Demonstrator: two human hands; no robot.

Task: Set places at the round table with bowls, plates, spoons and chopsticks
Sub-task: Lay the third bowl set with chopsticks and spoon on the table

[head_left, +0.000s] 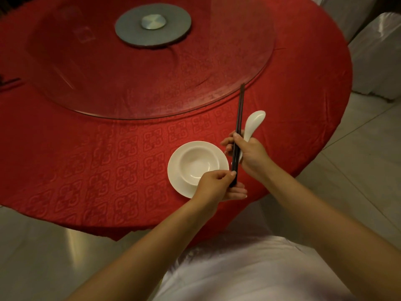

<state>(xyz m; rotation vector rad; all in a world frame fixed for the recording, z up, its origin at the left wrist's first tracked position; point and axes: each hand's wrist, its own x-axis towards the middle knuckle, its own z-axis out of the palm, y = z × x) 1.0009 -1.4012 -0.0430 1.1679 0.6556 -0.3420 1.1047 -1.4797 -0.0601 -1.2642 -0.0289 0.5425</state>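
A white bowl (196, 164) sits on a white plate (174, 174) near the front edge of the round table with its red cloth (108, 153). Just right of the plate, my right hand (249, 155) grips a pair of dark chopsticks (239, 111) together with a white spoon (255, 122). The chopsticks point away from me toward the glass turntable. My left hand (219, 185) pinches the near ends of the chopsticks, above the plate's right rim.
A large glass turntable (195, 88) with a grey round base (153, 25) fills the table's middle. Dark chopsticks (9, 83) lie at the far left edge. White-covered chairs (377, 57) stand at the right, another (249, 268) right below me.
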